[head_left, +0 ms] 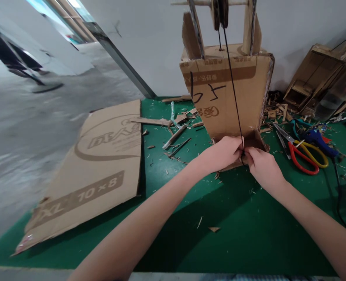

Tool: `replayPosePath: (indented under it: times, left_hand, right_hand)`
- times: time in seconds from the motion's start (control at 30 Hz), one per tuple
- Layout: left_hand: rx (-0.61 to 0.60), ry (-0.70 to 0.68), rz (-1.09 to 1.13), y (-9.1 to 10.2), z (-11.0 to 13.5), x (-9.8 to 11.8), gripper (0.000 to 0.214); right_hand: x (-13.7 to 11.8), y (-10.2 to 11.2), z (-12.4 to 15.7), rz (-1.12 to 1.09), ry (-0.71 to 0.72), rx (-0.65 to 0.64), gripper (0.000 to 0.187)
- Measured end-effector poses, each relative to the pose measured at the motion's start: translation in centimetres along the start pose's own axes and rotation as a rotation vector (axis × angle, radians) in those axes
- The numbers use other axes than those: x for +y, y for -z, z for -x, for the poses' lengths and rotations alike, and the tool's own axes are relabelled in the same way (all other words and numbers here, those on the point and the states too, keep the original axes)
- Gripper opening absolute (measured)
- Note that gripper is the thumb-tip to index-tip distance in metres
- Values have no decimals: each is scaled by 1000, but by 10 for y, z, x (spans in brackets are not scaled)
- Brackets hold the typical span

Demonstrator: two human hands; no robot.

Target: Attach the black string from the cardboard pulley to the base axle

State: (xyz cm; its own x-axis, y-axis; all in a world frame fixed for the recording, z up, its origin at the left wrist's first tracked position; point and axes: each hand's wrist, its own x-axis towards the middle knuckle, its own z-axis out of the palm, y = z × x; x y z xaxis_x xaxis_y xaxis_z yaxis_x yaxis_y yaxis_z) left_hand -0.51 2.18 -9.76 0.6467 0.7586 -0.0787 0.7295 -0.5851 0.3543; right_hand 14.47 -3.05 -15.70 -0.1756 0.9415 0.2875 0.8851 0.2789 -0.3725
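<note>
A tall cardboard structure (pixel 228 93) with handwritten marks stands on the green table against the wall. At its top, a cardboard pulley wheel (pixel 219 13) sits on a rod between two uprights. A black string (pixel 233 84) runs from the wheel down to my hands. My left hand (pixel 227 150) pinches the string near its lower end. Close beside it, my right hand (pixel 259 162) has its fingers closed at the same dark knot-like spot on the string. Both hands are in front of an open cardboard tray (pixel 256 140) at the structure's foot, partly hiding it.
A large cardboard sheet (pixel 102 156) lies at the left, over the table's edge. To the right are red-and-yellow-handled scissors (pixel 304 158), a blue glue gun (pixel 319 142), a clear bottle (pixel 333 95) and another cardboard build (pixel 310 78). Cardboard scraps (pixel 180 117) litter the green table (pixel 213 249).
</note>
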Motion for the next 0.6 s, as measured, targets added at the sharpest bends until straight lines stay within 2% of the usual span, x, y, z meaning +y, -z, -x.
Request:
replayPosePath:
  times: [0.17,0.33,0.47,0.6]
  left_hand:
    - [-8,-20,-28,-1,-1,-1,15]
    - [-11,-53,-49,-2,-1,0,16]
    - [-3,-89,-38,0,2,2,15]
    - [6,-88,2,1,3,2,14]
  right_hand:
    - [0,1,1,267,81,-23,27]
    - [-1,3,0,379,154,28,26]
    - [-1,7,1,345,149,81,18]
    - [-3,8,2,156,82,101,16]
